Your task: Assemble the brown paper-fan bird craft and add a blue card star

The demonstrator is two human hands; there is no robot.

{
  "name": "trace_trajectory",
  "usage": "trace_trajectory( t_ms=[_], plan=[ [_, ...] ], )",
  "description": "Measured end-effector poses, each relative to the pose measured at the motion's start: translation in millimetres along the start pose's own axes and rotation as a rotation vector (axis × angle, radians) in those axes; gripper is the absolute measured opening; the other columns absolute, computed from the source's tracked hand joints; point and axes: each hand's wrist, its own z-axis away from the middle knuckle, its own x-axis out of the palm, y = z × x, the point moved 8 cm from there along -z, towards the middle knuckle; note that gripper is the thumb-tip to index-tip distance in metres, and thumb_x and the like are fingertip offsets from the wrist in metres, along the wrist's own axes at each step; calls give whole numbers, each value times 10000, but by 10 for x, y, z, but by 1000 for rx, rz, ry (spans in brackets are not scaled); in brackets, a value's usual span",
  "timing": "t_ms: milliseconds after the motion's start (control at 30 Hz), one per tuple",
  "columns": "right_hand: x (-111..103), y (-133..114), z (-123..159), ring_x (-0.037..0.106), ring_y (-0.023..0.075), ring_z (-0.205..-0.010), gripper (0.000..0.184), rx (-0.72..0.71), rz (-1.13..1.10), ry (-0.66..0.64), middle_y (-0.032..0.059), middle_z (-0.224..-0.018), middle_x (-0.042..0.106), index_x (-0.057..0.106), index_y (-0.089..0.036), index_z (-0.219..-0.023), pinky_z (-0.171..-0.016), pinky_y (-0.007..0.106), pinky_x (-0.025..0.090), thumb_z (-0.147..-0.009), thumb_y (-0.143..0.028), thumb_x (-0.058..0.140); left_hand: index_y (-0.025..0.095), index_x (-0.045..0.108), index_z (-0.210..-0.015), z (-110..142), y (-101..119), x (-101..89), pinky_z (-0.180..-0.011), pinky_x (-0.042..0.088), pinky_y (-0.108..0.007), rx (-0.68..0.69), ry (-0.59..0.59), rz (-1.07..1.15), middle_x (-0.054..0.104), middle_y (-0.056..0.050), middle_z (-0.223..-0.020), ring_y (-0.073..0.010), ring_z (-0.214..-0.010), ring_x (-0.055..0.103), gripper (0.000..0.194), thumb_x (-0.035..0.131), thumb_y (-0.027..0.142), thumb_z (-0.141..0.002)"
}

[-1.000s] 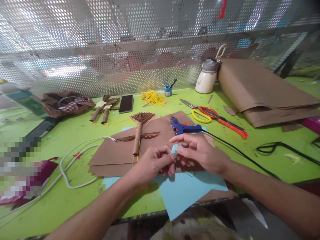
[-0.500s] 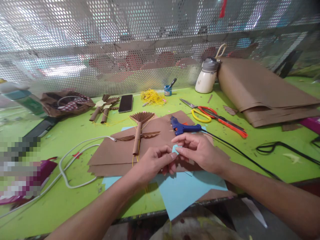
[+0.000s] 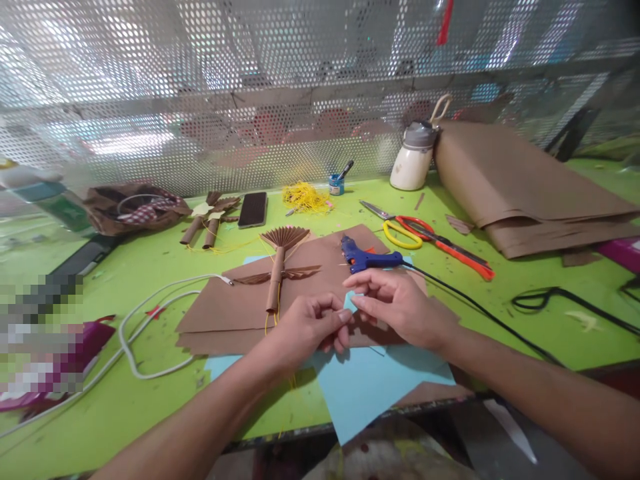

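Note:
Between my fingertips is a small piece of light blue paper (image 3: 352, 301). My left hand (image 3: 320, 321) pinches its left side, and my right hand (image 3: 400, 305) grips it from the right with thumb and fingers. Both hands are over brown paper sheets (image 3: 220, 313) and a light blue sheet (image 3: 365, 393) nearer the table edge. Just beyond my right hand lies a blue glue gun (image 3: 373, 259). Left of it rests a figure of rolled brown paper (image 3: 275, 280) with pleated fan parts and yellow string.
Scissors (image 3: 400, 227), a red-handled cutter (image 3: 465, 257), yellow string (image 3: 305, 197), a small blue jar (image 3: 337, 184), a phone (image 3: 253, 209) and a white bottle (image 3: 412, 160) stand or lie farther back. Folded brown paper (image 3: 530, 180) is at right. A white cable (image 3: 133, 347) loops at left.
Hands and blue paper piece stay nearly in place. The whole view has shifted slightly, with the things on the table sitting a little lower.

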Motion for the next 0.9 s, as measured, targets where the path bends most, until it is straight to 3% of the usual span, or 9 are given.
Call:
trace_trajectory(
  t_ms=[367, 800, 900],
  plan=[
    [-14, -54, 13, 548, 93, -564, 204, 1, 40, 47, -17, -681, 567, 577, -147, -955, -550, 228, 469, -794, -271, 592, 159, 474, -679, -12, -54, 14, -448, 219, -207, 18, 23, 71, 495, 38, -470, -65, -435, 398, 346, 638, 456, -749],
    [50, -47, 15, 534, 101, -609, 220, -65, 45, -29, 11, -732, 586, 580, -146, -959, -554, 222, 432, -827, -322, 571, 158, 472, -669, -15, -49, 36, -468, 206, -222, 36, -33, 94, 435, 46, -447, -67, -440, 355, 324, 624, 428, -763],
    [39, -16, -3, 526, 104, -607, 226, -71, 83, -14, 12, -714, 593, 593, -148, -884, -544, 222, 419, -802, -358, 603, 150, 496, -679, -8, -25, 39, -472, 223, -219, 61, -17, 32, 435, 45, -458, -66, -447, 350, 330, 623, 443, -762]
  ],
)
